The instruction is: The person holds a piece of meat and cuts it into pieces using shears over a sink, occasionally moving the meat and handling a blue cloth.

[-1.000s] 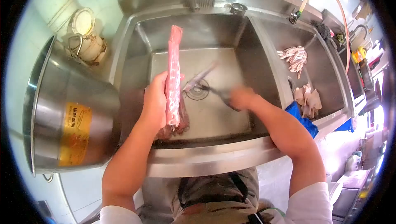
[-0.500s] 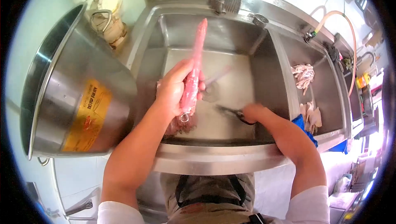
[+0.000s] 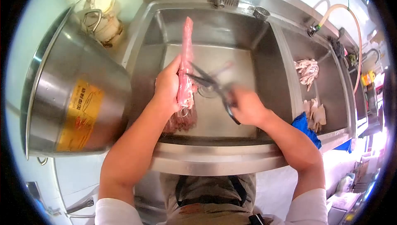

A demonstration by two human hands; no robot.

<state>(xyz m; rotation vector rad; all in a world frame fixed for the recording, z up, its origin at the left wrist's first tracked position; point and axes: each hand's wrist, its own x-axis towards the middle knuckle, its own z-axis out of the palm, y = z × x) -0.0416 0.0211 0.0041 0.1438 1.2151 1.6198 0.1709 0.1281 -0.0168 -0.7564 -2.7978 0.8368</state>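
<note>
We hold a long pink tube point(image 3: 185, 55) upright over the sink point(image 3: 264, 72), with our left hand point(image 3: 167, 86) and its fingers wrapped around the tube's lower half. At three o'clock of it, our right hand point(image 3: 246, 107) has its fingers closed on the handles of the scissors point(image 3: 211, 85), whose blades are spread against the tube. A steel pot point(image 3: 70, 96) stands at nine o'clock.

Your left hand point(image 3: 167, 88): fingers curled shut in a grip, thumb uppermost, bare forearm reaching forward from lower left. Your right hand point(image 3: 247, 108): closed fist, knuckles up, bare forearm angled in from lower right. Hands near, not touching.
</note>
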